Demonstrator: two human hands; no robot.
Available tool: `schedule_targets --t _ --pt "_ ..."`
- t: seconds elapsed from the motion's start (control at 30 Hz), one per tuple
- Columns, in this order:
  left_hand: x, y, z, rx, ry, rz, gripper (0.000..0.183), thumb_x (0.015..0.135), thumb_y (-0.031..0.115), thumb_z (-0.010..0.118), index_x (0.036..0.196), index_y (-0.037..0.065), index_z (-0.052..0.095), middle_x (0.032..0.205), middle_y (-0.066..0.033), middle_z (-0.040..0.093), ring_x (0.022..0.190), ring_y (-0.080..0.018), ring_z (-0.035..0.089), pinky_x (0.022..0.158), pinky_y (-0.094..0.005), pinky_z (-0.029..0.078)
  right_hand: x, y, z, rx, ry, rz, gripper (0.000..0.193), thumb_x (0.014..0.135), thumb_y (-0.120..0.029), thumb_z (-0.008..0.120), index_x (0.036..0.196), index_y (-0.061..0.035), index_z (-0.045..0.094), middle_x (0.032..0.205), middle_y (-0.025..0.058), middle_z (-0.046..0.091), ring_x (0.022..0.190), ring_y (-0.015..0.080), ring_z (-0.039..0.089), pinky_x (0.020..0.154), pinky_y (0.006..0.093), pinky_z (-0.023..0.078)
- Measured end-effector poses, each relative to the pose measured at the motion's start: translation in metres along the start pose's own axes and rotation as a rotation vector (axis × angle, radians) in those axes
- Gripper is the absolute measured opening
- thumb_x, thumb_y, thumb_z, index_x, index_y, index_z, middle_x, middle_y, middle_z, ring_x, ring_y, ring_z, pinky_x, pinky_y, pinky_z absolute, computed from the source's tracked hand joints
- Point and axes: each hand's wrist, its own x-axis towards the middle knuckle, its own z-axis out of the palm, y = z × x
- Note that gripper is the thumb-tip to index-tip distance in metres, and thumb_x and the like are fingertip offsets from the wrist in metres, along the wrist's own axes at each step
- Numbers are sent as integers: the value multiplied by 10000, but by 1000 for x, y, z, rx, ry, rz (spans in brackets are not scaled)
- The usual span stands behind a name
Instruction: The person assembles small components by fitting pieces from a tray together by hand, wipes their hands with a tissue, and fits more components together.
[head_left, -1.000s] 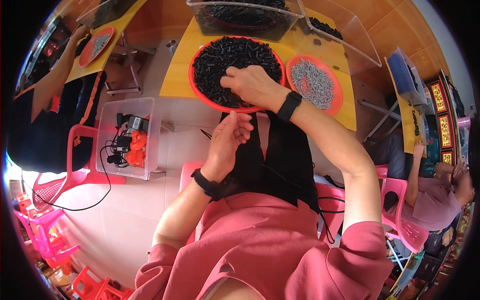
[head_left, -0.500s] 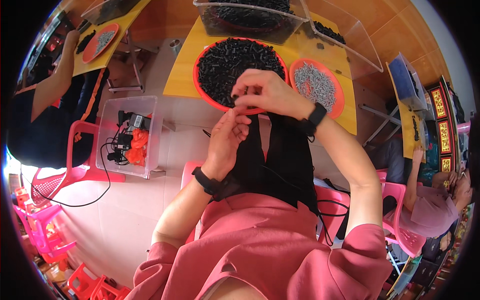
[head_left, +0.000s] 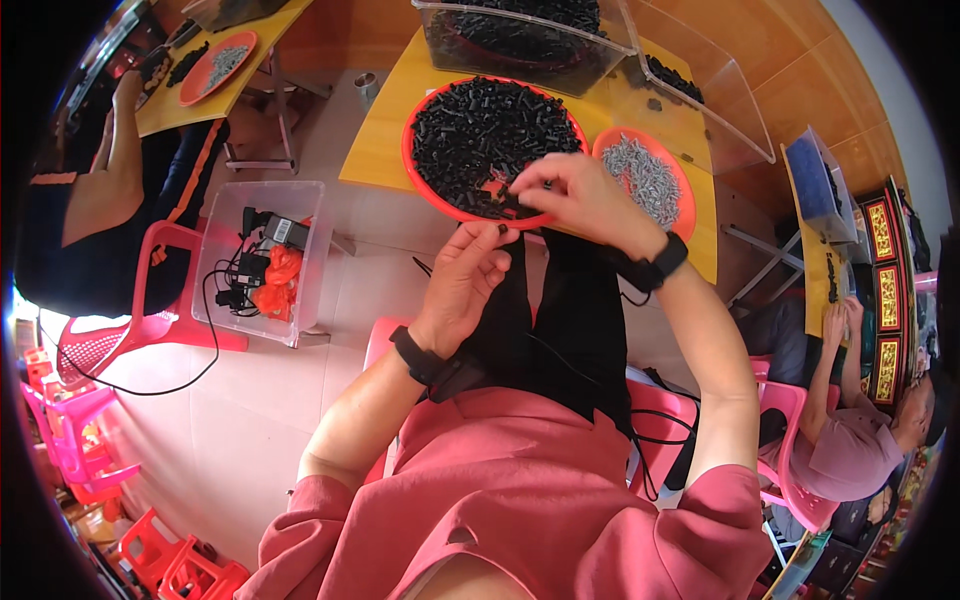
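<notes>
Left fingers (head_left: 480,240) pinch dark piece (head_left: 503,229) beside red basin's rim (head_left: 437,200); right fingers (head_left: 542,173) half-curled above it, hold unclear; open floor (head_left: 372,290) left of both.

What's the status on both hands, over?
Left hand pinching small dark piece. Right hand above round red tray of short black pieces. Orange plate of small grey pieces alongside, not blocking.

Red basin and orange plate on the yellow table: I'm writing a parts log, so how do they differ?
The red basin looks larger than the orange plate. The basin holds short black pieces, while the plate holds silver-grey pieces. The right hand has its fingers over the basin's near side; no hand is over the plate. Both have rounded rims and sit on the yellow table.
</notes>
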Motion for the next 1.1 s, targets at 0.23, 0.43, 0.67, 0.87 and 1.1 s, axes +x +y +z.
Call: schedule_targets --t 0.23,0.43,0.67,0.87,1.1 --pt "6 -2 -15 -8 14 54 127 929 145 607 1035 75 611 953 -62 677 706 -75 588 667 -194 475 40 18 20 -482 57 -40 102 749 -138 668 773 -40 683 786 144 641 723 331 632 657 430 495" --pt "4 2 -6 35 32 70 206 925 111 601 1120 49 623 983 -68 679 745 -82 605 688 -198 481 48 30 40 -755 108 -96 93 755 -136 659 708 -56 652 788 130 620 739 327 636 631 431 509" --pt "5 0 -10 13 -14 94 225 928 91 587 1144 36 619 1013 -72 672 780 -86 605 711 -201 480 48 30 40 -865 109 -285 102 740 -139 620 713 -48 656 768 130 615 671 305 656 587 405 527" --pt "4 0 -11 30 -6 83 240 936 123 586 1163 46 601 1001 -58 648 789 -90 579 714 -197 475 44 31 37 -802 92 -124 114 749 -112 596 728 -19 658 779 182 646 721 351 661 623 435 530" --pt "4 0 -11 29 -7 87 241 936 118 583 1164 43 597 1013 -63 647 793 -90 577 708 -200 473 43 34 29 -541 128 -146 112 723 -105 622 691 2 614 727 179 641 683 361 639 610 439 507"
